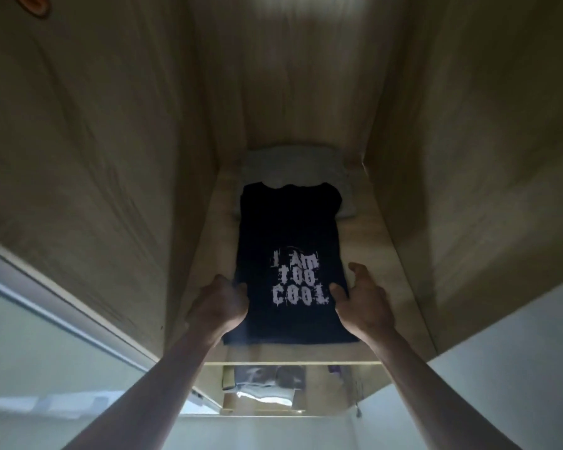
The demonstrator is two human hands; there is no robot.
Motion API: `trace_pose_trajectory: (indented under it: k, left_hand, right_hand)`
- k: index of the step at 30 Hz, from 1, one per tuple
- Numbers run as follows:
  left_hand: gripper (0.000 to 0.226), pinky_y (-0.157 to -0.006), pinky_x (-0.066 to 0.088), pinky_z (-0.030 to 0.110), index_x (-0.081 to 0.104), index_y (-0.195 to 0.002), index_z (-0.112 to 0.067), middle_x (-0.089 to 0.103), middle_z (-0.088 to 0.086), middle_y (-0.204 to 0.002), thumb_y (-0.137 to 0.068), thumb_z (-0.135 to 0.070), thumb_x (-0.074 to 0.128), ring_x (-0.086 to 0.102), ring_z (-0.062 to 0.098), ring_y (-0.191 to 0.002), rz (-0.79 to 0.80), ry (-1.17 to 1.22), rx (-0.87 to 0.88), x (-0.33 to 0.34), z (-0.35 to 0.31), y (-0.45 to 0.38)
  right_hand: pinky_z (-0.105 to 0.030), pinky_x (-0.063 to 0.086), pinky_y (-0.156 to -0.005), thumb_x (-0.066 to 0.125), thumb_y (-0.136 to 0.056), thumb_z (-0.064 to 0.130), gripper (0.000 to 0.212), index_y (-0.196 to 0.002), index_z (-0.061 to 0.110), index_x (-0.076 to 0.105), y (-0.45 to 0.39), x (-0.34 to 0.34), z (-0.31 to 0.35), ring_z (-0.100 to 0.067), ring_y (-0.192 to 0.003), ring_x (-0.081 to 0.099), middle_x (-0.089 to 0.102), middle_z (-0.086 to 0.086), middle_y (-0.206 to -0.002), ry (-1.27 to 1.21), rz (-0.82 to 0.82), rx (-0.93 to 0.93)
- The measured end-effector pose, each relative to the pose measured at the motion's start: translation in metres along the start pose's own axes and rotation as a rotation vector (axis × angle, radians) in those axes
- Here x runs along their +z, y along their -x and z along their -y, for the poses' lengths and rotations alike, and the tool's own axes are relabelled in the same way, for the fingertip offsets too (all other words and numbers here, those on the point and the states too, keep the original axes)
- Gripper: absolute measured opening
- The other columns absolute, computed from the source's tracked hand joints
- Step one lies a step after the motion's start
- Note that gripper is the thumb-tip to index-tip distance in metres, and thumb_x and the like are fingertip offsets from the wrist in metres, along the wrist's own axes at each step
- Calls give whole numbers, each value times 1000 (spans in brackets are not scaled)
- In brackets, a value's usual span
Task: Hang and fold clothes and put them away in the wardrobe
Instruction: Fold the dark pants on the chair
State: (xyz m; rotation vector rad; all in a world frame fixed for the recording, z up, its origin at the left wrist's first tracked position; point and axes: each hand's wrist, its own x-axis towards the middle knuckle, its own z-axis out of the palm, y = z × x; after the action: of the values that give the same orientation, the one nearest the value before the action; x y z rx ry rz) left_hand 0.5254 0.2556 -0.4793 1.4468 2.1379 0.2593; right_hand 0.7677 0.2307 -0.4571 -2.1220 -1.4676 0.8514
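A folded black T-shirt (290, 241) with white lettering lies flat on a wooden wardrobe shelf (368, 254), its collar pointing to the back. My left hand (220, 303) clasps the shirt's near left edge, thumb on top and fingers curled at the side. On the near right edge rests my right hand (361, 297). Its thumb lies on the fabric and its fingers are spread beside the shirt, over the bare shelf. The far end of the shirt overlaps a folded pale grey garment (293, 165) at the back of the shelf.
Wooden side walls (468, 157) close in the compartment on the left and right. Below the shelf's front edge (293, 363), a lower shelf holds folded grey clothes (267, 381). A white sliding door (46, 319) stands at the lower left.
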Motion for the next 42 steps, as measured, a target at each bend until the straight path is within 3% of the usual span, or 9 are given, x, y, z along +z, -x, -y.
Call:
trace_pose_trajectory:
  k: [4,7,11,18,23,29,33,37,42]
  left_hand:
    - [35,-75,42,31,55,-115,-10,66,14,-114,-102,-41,45,63,33,-104,-70,4,82,2,5,13]
    - [32,-75,41,34,48,-116,-9,65,16,-112,-103,-38,43,62,37,-106,-97,-69,134,8,7,23]
    - [32,-69,39,36,42,-116,-9,68,15,-107,-105,-38,36,66,37,-98,-183,-168,220,17,9,32]
    - [34,-68,43,38,35,-127,-10,71,14,-104,-105,-37,35,68,37,-94,-235,-173,275,24,8,36]
    - [40,-63,47,37,27,-136,-15,66,9,-115,-105,-37,40,70,34,-92,-247,-252,279,27,9,36]
    - [37,-63,50,36,38,-130,-17,60,9,-110,-104,-42,29,69,33,-82,-290,-294,332,27,13,40]
    - [52,-68,49,38,36,-131,-18,55,10,-118,-99,-47,9,60,31,-91,-241,-334,360,12,23,53]
    - [35,-75,46,41,33,-135,-22,50,10,-134,-103,-38,36,60,38,-109,-155,-185,293,-36,24,96]
    - [35,-75,44,40,39,-137,-24,50,9,-134,-104,-38,39,63,40,-105,-95,-121,306,-127,33,183]
  right_hand:
    - [-37,52,-76,58,-98,33,39,-134,25,43,9,6,-7,-32,-93,67,72,-9,-92,-41,-101,-48]
    - [-39,53,-74,54,-100,34,32,-129,26,43,19,12,-12,-36,-96,67,72,-10,-103,76,-129,-93]
    - [-40,51,-77,46,-104,34,36,-138,23,40,27,16,-13,-35,-105,66,68,-7,-120,219,-160,-161]
    - [-39,53,-74,35,-107,33,34,-139,23,38,28,22,-15,-33,-102,68,62,-4,-124,441,-198,-227]
    - [-39,57,-70,45,-105,22,32,-136,23,41,31,24,-12,-29,-97,70,57,-4,-124,582,-169,-202]
    - [-36,54,-69,54,-100,19,38,-137,21,42,36,23,-9,-26,-104,63,51,-7,-126,613,-137,-187]
    - [-38,54,-71,58,-96,19,43,-136,21,42,56,13,-2,-27,-115,51,46,-7,-130,586,-135,-153]
    - [-38,50,-73,55,-96,22,47,-139,23,36,96,-10,24,-27,-118,49,43,-7,-134,529,-70,-109]
    - [-40,50,-82,49,-100,25,43,-141,21,37,180,-50,86,-31,-115,52,45,-10,-134,404,-40,-124]
